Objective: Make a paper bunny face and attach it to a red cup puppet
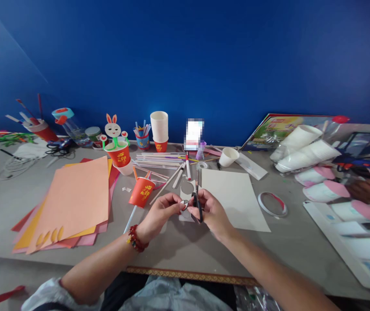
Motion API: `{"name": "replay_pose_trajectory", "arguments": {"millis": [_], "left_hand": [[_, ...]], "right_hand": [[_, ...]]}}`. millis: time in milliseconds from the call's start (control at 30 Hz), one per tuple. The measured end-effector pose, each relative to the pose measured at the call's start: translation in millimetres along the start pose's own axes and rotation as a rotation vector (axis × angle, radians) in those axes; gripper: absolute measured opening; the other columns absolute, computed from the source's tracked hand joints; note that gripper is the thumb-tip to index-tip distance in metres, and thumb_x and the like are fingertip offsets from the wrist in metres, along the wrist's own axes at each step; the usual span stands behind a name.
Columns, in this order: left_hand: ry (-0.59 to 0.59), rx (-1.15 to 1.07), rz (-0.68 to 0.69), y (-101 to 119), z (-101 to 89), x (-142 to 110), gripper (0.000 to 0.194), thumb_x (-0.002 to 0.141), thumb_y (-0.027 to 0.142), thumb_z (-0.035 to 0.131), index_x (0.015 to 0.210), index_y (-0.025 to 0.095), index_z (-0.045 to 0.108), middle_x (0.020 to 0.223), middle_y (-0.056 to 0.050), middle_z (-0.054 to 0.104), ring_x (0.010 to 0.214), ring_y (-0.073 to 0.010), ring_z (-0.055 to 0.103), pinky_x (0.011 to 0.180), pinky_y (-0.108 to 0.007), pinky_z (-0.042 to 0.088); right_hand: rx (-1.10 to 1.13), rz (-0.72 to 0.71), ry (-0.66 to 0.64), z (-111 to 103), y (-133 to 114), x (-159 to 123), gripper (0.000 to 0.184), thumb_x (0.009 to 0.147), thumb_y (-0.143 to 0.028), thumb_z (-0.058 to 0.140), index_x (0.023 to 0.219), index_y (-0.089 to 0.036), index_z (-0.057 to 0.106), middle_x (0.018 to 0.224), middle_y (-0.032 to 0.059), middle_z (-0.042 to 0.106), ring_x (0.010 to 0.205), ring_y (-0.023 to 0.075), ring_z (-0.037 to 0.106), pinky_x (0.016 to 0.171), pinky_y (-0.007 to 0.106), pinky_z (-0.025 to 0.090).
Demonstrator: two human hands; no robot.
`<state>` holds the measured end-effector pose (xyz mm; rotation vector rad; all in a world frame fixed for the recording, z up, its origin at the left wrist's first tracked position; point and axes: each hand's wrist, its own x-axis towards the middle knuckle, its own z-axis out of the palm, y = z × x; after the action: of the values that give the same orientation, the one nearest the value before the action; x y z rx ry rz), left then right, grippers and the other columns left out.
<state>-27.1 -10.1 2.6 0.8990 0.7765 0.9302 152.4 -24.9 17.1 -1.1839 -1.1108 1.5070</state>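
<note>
My left hand (162,210) pinches a small round white paper piece with a dark outline (184,203) just above the grey table (178,246). My right hand (211,210) is closed around black scissors (197,199), whose blades point away from me and meet the paper piece. Both hands hover over a cut scrap of white paper (187,190). A red bead bracelet (135,239) circles my left wrist. An orange paper cup (141,191) stands tilted on a straw just left of my left hand.
Orange, yellow and pink paper sheets (71,203) lie at the left, a cream sheet (233,196) at the right with a tape roll (272,204). Straws and markers (162,160), stacked white cups (159,126) and a rabbit cup (117,149) stand behind. Another person's hand (366,191) rests far right.
</note>
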Motion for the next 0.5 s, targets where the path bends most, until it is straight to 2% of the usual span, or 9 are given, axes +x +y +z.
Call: {"name": "replay_pose_trajectory", "arguments": {"millis": [167,500], "left_hand": [[-0.015,-0.006,-0.015,-0.6,-0.2,-2.1,0.023,0.078,0.032,0.079,0.082,0.015,0.062,0.074,0.001,0.063,0.068,-0.0088,0.054,0.067,-0.02,0.039],[-0.012,0.027,-0.017,-3.7,-0.9,1.5,0.022,0.077,0.03,0.079,0.08,0.015,0.063,0.073,0.0,0.065,0.068,-0.0097,0.054,0.067,-0.021,0.039]], "right_hand": [[0.017,-0.043,0.03,6.9,1.8,6.7,0.035,0.064,-0.032,0.083,0.081,-0.021,0.053,0.071,-0.005,0.06,0.052,0.0081,0.047,0.044,0.02,0.038],[0.023,-0.096,0.033,4.1,8.5,10.7,0.034,0.065,-0.03,0.083,0.08,-0.021,0.053,0.073,-0.0041,0.061,0.061,0.0101,0.051,0.053,0.021,0.04]]}}
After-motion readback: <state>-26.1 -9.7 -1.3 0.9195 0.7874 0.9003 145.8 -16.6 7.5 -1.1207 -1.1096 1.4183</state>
